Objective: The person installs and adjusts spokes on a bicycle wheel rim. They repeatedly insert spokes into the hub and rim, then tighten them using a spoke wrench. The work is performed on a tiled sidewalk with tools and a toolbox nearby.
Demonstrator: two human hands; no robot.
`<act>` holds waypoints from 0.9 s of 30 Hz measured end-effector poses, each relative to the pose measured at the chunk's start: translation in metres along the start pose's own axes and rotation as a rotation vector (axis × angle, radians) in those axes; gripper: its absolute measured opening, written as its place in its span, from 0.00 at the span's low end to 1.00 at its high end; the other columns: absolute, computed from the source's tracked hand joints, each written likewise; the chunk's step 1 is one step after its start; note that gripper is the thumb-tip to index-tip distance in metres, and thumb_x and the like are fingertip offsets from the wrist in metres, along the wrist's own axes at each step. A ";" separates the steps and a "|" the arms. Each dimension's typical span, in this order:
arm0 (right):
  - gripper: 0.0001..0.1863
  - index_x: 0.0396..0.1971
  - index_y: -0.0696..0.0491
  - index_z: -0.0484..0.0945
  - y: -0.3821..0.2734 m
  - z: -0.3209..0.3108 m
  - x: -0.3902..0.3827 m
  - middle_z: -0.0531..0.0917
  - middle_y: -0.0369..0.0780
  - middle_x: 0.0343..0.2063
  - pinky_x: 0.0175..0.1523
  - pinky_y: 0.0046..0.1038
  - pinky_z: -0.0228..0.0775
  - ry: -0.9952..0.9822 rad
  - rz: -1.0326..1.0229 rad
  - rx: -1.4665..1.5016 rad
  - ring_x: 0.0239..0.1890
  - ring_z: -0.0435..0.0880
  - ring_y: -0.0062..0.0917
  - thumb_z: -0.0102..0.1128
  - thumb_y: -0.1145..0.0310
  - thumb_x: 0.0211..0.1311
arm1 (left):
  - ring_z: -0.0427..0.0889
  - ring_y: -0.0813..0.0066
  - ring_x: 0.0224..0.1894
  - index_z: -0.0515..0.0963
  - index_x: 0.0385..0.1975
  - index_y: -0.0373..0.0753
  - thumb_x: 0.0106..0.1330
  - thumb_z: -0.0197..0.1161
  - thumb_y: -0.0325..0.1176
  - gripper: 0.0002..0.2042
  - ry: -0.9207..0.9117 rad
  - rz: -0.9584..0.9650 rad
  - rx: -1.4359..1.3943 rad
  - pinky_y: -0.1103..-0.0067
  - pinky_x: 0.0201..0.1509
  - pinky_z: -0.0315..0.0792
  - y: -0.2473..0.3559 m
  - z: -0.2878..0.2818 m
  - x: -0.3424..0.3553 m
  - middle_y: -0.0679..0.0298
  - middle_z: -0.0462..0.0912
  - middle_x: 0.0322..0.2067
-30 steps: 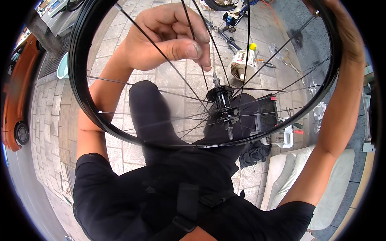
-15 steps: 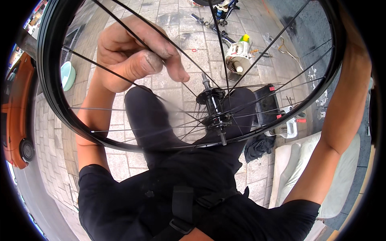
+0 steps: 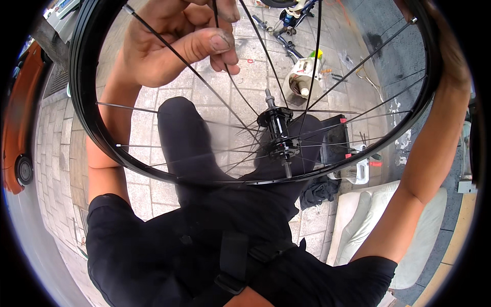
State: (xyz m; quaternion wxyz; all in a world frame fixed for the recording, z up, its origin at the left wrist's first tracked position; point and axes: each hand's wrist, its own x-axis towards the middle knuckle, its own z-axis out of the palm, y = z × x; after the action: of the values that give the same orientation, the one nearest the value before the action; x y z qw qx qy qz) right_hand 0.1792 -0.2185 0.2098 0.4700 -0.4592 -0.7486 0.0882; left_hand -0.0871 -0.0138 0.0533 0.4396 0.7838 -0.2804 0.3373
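A bicycle wheel with a black rim [image 3: 153, 171] is held up in front of my torso, above my knees. Thin black spokes run out from its black hub [image 3: 279, 134], whose axle ends stick out above and below. My left hand [image 3: 184, 43] reaches up on the left and pinches one spoke [image 3: 240, 92] between thumb and fingers; that spoke bows slightly toward the hub. My right hand [image 3: 452, 53] wraps the right side of the rim, with its fingertips mostly hidden. One spoke at lower left shows a silver tip [image 3: 118, 146] just inside the rim.
Beyond the wheel, a white bucket [image 3: 302, 84] holds a bottle and other items. Bicycle parts [image 3: 286, 36] lie on the paving behind it. A black case [image 3: 333, 140], dark cloth [image 3: 317, 193] and pale cushion [image 3: 358, 215] lie right. A grey wall [image 3: 388, 46] runs there; an orange car [image 3: 20, 117] stands left.
My left hand has risen and closed its thumb and fingers on a spoke. The wheel's left side and hub have shifted a little to the right. My right hand stays at the rim.
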 end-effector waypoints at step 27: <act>0.24 0.43 0.59 0.88 -0.019 -0.017 0.026 0.86 0.34 0.30 0.37 0.20 0.74 -0.131 0.216 -0.143 0.31 0.82 0.16 0.71 0.50 0.65 | 0.90 0.61 0.30 0.75 0.60 0.31 0.77 0.59 0.41 0.21 -0.061 -0.415 -0.516 0.72 0.32 0.84 0.002 0.033 0.086 0.55 0.85 0.28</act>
State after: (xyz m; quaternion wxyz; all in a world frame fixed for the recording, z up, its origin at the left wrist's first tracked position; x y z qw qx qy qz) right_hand 0.1772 -0.2142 0.2457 0.3740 -0.5629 -0.7282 0.1142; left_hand -0.0260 -0.0562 0.1081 0.6745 0.6966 -0.2040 0.1349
